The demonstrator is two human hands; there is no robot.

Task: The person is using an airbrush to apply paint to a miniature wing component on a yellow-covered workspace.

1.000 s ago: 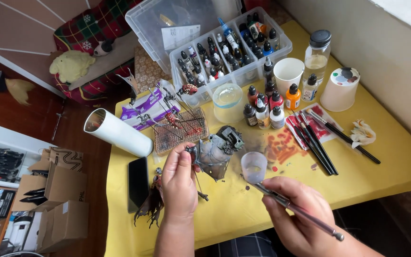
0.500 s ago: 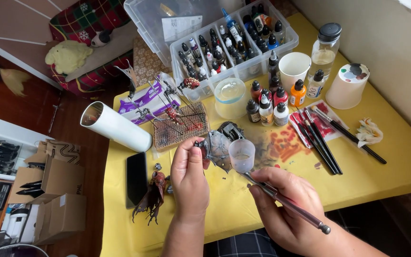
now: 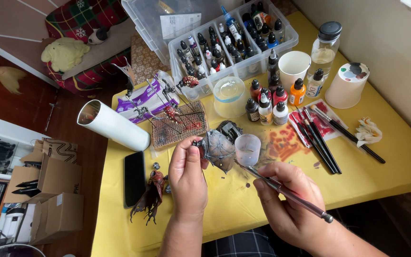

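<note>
brush tip: hidden behind the grey model piece.
left hand: its fingertips are tucked behind that grey model piece.
right hand: its wrist is cut off below.
clear lidded box: far behind the model piece, cut off on top.
bottle labels: too small to tell.

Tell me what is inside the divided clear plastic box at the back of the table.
The divided clear box holds many small dropper paint bottles standing upright in its compartments. Their lower parts and the box floor are hidden.
</note>
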